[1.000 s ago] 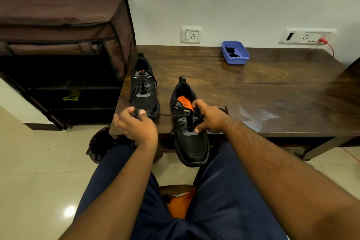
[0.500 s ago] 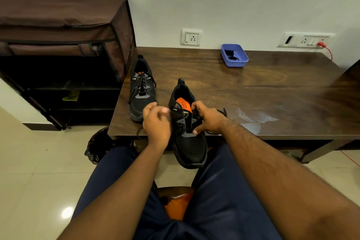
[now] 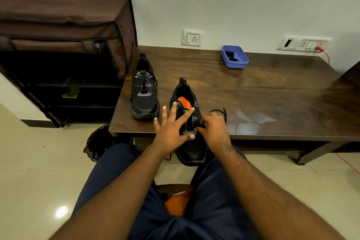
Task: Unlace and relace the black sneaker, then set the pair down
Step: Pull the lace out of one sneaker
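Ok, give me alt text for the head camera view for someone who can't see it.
A seated person works on a black sneaker overhanging a wooden table's near edge: the right hand pinches its lace, the left hand spreads open over it. A second, laced sneaker stands to the left; a blue tray sits by the wall.

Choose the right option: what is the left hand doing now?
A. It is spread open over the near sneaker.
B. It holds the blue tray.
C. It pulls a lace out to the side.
A: the left hand has straight, spread fingers over the near sneaker, gripping nothing.
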Demonstrator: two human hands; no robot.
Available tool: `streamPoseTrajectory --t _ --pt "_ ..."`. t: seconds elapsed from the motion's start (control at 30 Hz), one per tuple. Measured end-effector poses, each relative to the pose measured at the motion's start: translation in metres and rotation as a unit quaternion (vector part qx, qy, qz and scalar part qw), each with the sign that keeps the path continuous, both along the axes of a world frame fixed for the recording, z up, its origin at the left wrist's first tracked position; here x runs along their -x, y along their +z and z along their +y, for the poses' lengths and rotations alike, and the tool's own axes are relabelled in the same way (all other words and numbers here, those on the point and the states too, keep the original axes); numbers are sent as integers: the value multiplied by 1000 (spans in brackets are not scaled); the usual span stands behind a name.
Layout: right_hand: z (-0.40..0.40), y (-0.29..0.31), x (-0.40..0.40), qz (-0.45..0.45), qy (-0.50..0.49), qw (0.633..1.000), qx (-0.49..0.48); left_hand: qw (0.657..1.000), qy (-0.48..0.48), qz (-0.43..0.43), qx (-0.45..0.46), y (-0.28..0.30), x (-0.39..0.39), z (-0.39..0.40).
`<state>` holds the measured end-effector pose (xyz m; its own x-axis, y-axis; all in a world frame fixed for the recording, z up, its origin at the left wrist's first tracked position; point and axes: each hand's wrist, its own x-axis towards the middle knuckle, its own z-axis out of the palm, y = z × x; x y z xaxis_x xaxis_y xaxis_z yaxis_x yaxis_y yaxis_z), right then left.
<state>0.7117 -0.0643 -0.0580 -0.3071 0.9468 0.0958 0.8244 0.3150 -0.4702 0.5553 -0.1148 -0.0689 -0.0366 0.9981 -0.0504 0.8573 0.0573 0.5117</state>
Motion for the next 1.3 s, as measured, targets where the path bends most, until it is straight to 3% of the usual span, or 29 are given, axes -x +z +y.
streamPoseTrajectory --t 0.07,0.17,0.3,0.73,0.87,1.03,1.17,1.3 --pt "-4 -11 1 -11 -19 999 -25 997 -46 47 40 3 5 14" --pt "-5 -17 3 116 -15 991 68 988 -83 111 75 10 20 33" --pt "-5 -26 3 182 -42 980 63 984 -88 102 117 10 27 44" --pt "12 -32 -7 116 103 987 44 976 -94 114 158 2 27 54" --pt "11 -36 -5 71 113 990 37 978 -93 101 160 2 27 54" --pt "15 -24 -8 102 137 983 62 978 -96 99 158 1 27 54" --pt "17 -22 -3 60 145 985 70 976 -92 124 156 2 26 54" --pt "12 -17 -3 77 140 985 68 973 -84 147 157 4 24 55"
